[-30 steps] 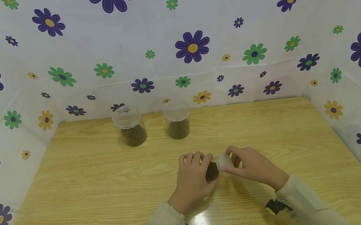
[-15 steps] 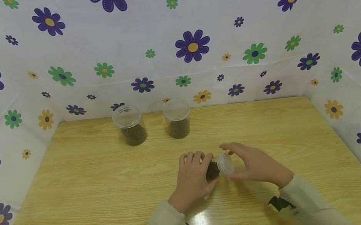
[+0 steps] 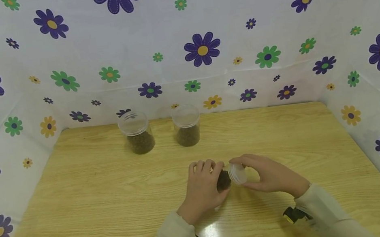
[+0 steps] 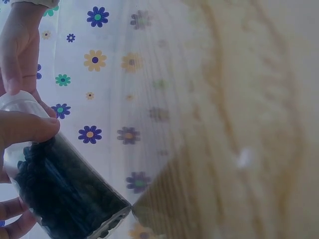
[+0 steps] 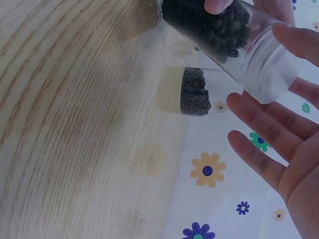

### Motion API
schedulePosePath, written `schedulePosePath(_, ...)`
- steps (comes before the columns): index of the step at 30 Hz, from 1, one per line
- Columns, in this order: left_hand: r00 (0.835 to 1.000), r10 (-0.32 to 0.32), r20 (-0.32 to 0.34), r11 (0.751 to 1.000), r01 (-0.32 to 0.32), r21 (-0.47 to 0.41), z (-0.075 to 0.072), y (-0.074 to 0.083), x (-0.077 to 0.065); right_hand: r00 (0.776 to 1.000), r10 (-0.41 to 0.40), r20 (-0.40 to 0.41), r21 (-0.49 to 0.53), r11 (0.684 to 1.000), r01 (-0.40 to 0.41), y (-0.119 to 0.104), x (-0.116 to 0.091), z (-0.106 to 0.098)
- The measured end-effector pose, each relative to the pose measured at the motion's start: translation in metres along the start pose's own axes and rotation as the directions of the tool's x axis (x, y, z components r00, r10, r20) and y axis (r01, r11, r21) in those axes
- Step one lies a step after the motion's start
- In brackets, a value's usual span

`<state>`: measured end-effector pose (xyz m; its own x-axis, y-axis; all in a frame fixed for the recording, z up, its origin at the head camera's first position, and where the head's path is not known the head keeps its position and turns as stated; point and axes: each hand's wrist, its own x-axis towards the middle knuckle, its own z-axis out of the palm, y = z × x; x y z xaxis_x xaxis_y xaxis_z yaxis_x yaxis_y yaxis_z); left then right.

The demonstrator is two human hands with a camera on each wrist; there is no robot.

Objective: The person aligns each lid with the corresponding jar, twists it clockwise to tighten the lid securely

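A clear jar (image 3: pixel 223 180) of dark, bean-like pieces leans to the right, lid end toward the right hand. My left hand (image 3: pixel 202 188) grips its body; in the left wrist view the bottom edge of the tilted jar (image 4: pixel 75 194) meets the table. On the jar's mouth sits a clear screw lid (image 3: pixel 237 173). Thumb and fingers of my right hand (image 3: pixel 270 174) pinch this lid from opposite sides. The right wrist view has the ridged lid (image 5: pixel 273 64) between thumb and fingers, with the lower fingers spread away from it.
Two more clear lidded jars, a left one (image 3: pixel 140 138) and a right one (image 3: pixel 188 131), stand upright at the table's back, partly filled with dark pieces. Flower-patterned cloth (image 3: pixel 162 28) encloses the wooden table (image 3: pixel 97 214) at the back and sides.
My right hand loosened its fingers from the lid half a second ago and now pinches it again, the wrist slightly farther right. The left hand and the jar have stayed put.
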<state>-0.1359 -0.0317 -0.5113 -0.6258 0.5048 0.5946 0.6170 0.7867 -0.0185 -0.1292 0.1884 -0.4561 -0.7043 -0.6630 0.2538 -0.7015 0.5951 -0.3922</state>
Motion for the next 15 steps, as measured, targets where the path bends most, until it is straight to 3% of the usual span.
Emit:
schedulePosePath(7, 1.0, 0.0, 0.012, 1.0, 0.0, 0.001, 0.0001, 0.0002, -0.0001, 0.995, 0.101, 0.014, -0.018, 0.995, -0.101, -0.0011, 0.0003, 0.0022)
schedulePosePath(15, 1.0, 0.0, -0.002, 1.0, 0.0, 0.003, -0.0026, 0.0005, 0.0007, 0.974, 0.223, 0.046, 0.01, 0.975, -0.224, -0.0038, 0.0047, 0.003)
